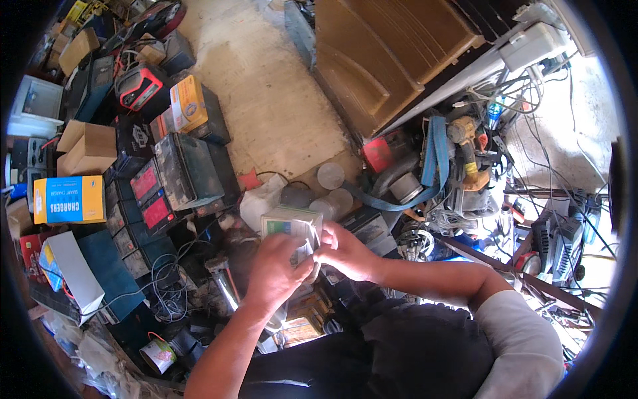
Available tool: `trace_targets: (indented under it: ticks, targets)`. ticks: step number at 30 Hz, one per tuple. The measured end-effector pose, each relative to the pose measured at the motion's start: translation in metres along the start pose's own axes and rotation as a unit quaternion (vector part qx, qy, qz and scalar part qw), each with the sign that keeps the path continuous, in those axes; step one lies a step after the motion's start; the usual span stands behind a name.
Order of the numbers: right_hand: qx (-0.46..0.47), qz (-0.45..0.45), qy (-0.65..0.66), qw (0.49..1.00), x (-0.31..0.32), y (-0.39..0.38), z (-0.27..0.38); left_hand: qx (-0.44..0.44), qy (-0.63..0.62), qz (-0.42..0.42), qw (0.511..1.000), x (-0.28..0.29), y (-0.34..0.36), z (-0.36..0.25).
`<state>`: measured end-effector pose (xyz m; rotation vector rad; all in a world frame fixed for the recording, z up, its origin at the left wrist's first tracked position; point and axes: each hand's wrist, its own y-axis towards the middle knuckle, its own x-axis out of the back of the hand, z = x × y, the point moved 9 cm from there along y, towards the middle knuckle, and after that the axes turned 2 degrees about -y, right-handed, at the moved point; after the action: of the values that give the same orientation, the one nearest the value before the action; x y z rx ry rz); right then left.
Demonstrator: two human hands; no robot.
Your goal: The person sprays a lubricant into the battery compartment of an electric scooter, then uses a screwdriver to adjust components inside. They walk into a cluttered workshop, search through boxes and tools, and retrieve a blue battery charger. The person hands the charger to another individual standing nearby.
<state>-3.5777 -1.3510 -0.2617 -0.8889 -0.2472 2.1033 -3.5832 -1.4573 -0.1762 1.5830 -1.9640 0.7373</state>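
Observation:
In front of my body, a small pale carton [279, 218] with a green patch on its side is held between my hands. My left hand [274, 271] closes on its near left side, the thumb pointing right. On the right side, my right hand [347, 254] pinches the carton's near edge, thumb and fingertips close to the left thumb. A pale flap or slip shows between the two hands, and I cannot make out which it is. The fingers hide most of the carton's near end. Just beyond it are round, pale lids or cans [330, 176].
Dark batteries [189, 169] stand stacked at the left, with a yellow and blue box [70, 199] and a brown carton [92, 151]. A blue strap [435, 153] and a yellow drill [468, 153] lie at the right among cables. A brown panel [392, 60] stands beyond.

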Motion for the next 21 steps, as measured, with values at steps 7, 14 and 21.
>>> trace_targets:
  ticks: [7, 14, 21]
  targets:
    - [-0.047, -0.025, 0.061, 0.997, -0.008, -0.001, -0.013, 0.020, 0.035, 0.008, 0.999, 0.001, 0.000, 0.006]
    - [-0.068, -0.016, 0.169, 0.983, -0.014, 0.007, -0.018, 0.197, 0.016, -0.027, 0.980, 0.007, -0.005, 0.022]
    - [-0.098, -0.055, 0.200, 0.973, 0.021, 0.007, -0.035, 0.245, -0.258, -0.148, 0.923, 0.079, -0.012, 0.055]
